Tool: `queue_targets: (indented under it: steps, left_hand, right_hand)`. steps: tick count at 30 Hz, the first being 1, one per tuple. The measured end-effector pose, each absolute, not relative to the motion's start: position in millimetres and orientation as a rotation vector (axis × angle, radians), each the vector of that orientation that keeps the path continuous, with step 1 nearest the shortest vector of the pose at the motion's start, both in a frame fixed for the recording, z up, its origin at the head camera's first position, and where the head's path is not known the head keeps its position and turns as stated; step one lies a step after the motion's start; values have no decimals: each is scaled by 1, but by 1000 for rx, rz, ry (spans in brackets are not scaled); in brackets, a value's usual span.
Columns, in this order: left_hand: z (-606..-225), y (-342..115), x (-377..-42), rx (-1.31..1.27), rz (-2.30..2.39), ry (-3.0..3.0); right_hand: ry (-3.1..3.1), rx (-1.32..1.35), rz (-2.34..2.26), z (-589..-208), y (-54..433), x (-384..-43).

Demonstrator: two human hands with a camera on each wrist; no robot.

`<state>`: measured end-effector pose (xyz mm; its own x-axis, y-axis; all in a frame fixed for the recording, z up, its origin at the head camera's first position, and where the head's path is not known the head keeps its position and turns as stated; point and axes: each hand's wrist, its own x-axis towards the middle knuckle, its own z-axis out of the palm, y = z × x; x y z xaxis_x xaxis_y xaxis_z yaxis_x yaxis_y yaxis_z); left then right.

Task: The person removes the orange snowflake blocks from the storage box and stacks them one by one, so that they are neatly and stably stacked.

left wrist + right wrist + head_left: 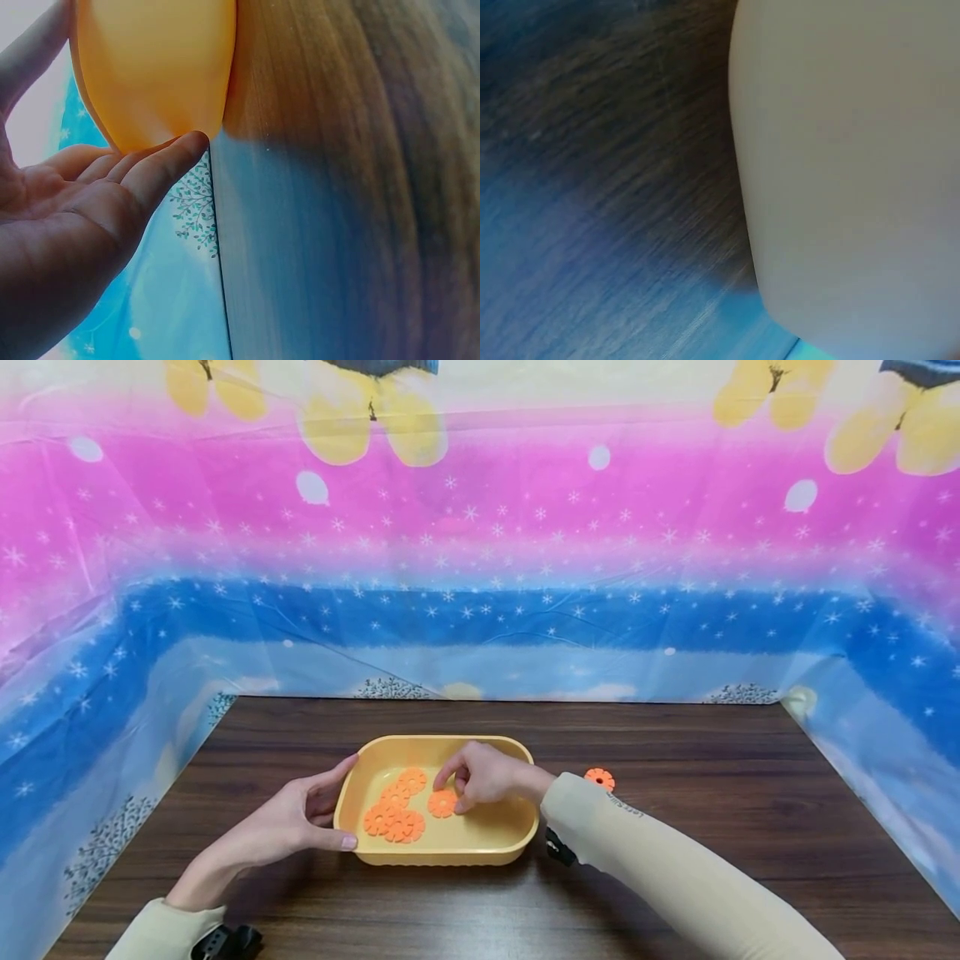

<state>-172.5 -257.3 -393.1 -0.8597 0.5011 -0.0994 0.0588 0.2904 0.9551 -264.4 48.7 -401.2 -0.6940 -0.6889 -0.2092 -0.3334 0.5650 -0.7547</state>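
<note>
Head view: the right hand (486, 772) pinches an orange disc (441, 803); the left hand (283, 820) grips the left edge of the tray (442, 858). A loose pinch might let the disc slip.

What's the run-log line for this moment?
left grip: holds yellow tray at left end; right grip: pinches orange disc inside tray; disc cluster: tray's left part; loose disc: on table, right of tray

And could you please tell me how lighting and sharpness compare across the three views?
Head view: bright and fairly clear, soft sheen on the tabletop near the yellow tray; left wrist view: dim, left hand shaded, tabletop partly bluish; right wrist view: dim, soft, bluish at lower left, with a pale surface too featureless to identify.
</note>
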Motion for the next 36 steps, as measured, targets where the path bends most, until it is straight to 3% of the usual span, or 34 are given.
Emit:
queue_targets:
  steps: [36]
  left_hand:
    - [-393,-258,-173,519,1556,2216]
  right_hand:
    - [2352,-946,-905,-398,50,-262]
